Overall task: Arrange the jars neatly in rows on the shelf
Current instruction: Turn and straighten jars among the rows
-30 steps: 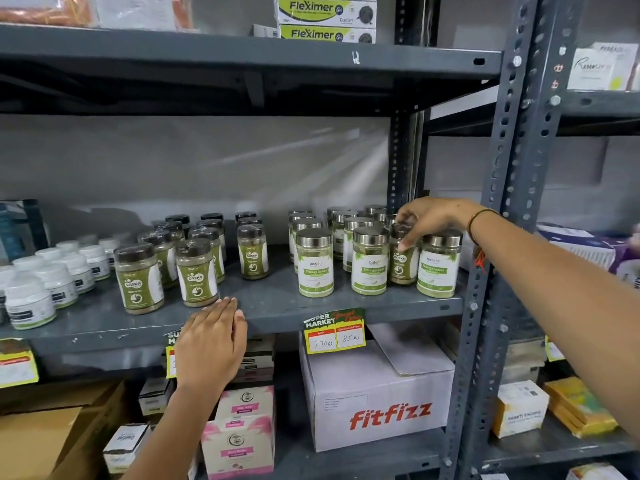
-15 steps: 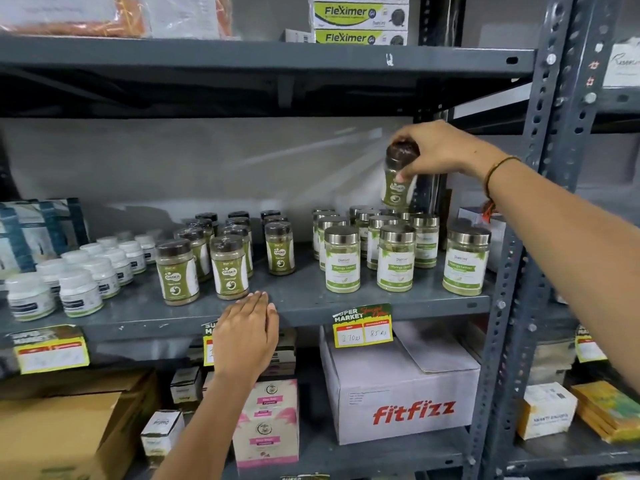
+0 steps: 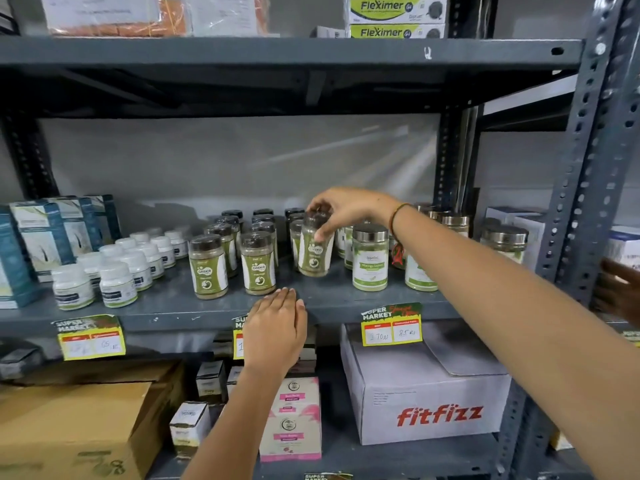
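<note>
My right hand (image 3: 349,211) grips the dark lid of a green-labelled jar (image 3: 314,252), held just above the grey middle shelf (image 3: 332,301), at the right end of the dark-lidded jar group. Two front jars of that group (image 3: 207,268) (image 3: 259,266) stand to its left, with several more behind them. Metal-lidded green jars (image 3: 370,258) stand to the right, partly hidden by my forearm. My left hand (image 3: 277,332) lies flat on the shelf's front edge, fingers together, holding nothing.
White bottles (image 3: 116,284) and blue boxes (image 3: 41,233) fill the shelf's left part. Below are a Fitfizz carton (image 3: 426,393), pink boxes (image 3: 294,420) and a brown carton (image 3: 79,424). A grey upright post (image 3: 581,157) stands at right. Another person's hand (image 3: 620,289) shows at the right edge.
My right hand lifted a dark-lidded jar out of the metal-lidded group, raised it high, then carried it left and down to the dark-lidded group. The left hand stayed on the shelf edge.
</note>
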Available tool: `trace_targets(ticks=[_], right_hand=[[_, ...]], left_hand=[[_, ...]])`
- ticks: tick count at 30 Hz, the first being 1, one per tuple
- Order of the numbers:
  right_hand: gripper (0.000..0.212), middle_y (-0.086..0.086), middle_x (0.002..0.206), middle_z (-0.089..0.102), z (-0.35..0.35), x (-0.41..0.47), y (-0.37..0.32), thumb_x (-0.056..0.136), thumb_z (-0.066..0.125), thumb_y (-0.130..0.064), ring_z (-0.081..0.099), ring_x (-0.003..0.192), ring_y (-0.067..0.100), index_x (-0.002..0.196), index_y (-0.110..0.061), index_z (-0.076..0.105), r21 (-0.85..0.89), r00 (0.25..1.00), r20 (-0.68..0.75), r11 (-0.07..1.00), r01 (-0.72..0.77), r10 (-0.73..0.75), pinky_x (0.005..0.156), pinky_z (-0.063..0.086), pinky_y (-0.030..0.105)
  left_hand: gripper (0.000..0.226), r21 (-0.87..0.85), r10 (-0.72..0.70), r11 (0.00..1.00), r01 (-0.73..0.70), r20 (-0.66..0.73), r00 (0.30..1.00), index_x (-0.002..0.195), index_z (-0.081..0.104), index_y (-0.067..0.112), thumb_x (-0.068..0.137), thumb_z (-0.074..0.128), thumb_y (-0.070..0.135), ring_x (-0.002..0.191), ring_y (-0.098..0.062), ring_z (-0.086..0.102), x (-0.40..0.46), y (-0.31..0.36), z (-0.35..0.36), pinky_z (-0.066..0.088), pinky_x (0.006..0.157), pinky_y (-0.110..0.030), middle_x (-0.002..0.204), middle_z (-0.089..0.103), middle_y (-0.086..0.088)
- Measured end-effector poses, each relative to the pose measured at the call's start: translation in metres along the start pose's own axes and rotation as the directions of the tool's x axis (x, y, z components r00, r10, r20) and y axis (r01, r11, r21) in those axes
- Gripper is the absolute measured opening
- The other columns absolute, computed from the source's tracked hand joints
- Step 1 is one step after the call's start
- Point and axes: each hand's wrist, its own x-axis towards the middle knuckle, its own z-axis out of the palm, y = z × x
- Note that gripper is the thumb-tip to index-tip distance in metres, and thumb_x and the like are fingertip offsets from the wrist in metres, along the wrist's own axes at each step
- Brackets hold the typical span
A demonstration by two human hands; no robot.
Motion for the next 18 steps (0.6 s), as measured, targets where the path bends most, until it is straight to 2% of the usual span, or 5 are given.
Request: trace_targets(ticks=[5, 9, 15, 18], right_hand=[[0.07, 0.006, 0.144, 0.051, 0.022, 0.024, 0.0, 0.081, 0.079, -0.028, 0.049, 0.129, 0.025, 0.142, -0.014, 0.048, -0.067, 0.994, 0.102, 0.998, -0.019, 0.026, 0.109, 0.039, 0.042], [0.068, 0.005, 0.146, 0.049, 0.026, 0.033, 0.002, 0.083, 0.077, -0.024, 0.048, 0.13, 0.024, 0.143, -0.015, 0.047, -0.053, 0.99, 0.137, 0.999, -0.01, 0.017, 0.105, 0.038, 0.036], [0.069, 0.004, 0.151, 0.042, 0.03, 0.038, 0.002, 0.086, 0.074, -0.02, 0.042, 0.135, 0.024, 0.147, -0.017, 0.041, -0.005, 0.985, 0.172, 1.0, -0.03, 0.031, 0.103, 0.034, 0.034], [0.072, 0.003, 0.155, 0.037, 0.031, 0.036, 0.001, 0.087, 0.072, -0.019, 0.038, 0.139, 0.024, 0.15, -0.019, 0.037, -0.001, 0.985, 0.167, 0.999, -0.047, 0.047, 0.109, 0.032, 0.036]], left_hand=[[0.043, -0.011, 0.006, 1.0, -0.006, -0.015, 1.0, 0.112, 0.069, 0.009, 0.094, 0.038, 0.033, 0.109, -0.023, 0.064, 0.001, -0.001, 0.003, 0.047, 0.098, -0.038, 0.114, 0.071, -0.008], [0.044, -0.015, 0.006, 1.0, -0.006, -0.016, 1.0, 0.115, 0.068, 0.01, 0.095, 0.036, 0.034, 0.111, -0.022, 0.063, 0.001, -0.003, 0.005, 0.046, 0.1, -0.037, 0.117, 0.07, -0.007], [0.045, -0.013, 0.011, 1.0, -0.011, -0.019, 1.0, 0.115, 0.067, 0.012, 0.096, 0.035, 0.035, 0.112, -0.02, 0.062, 0.001, -0.003, 0.004, 0.045, 0.1, -0.037, 0.117, 0.07, -0.006], [0.044, -0.019, 0.013, 1.0, -0.013, -0.008, 1.0, 0.116, 0.067, 0.011, 0.096, 0.036, 0.035, 0.113, -0.02, 0.062, 0.001, -0.003, 0.003, 0.044, 0.1, -0.036, 0.118, 0.069, -0.006]])
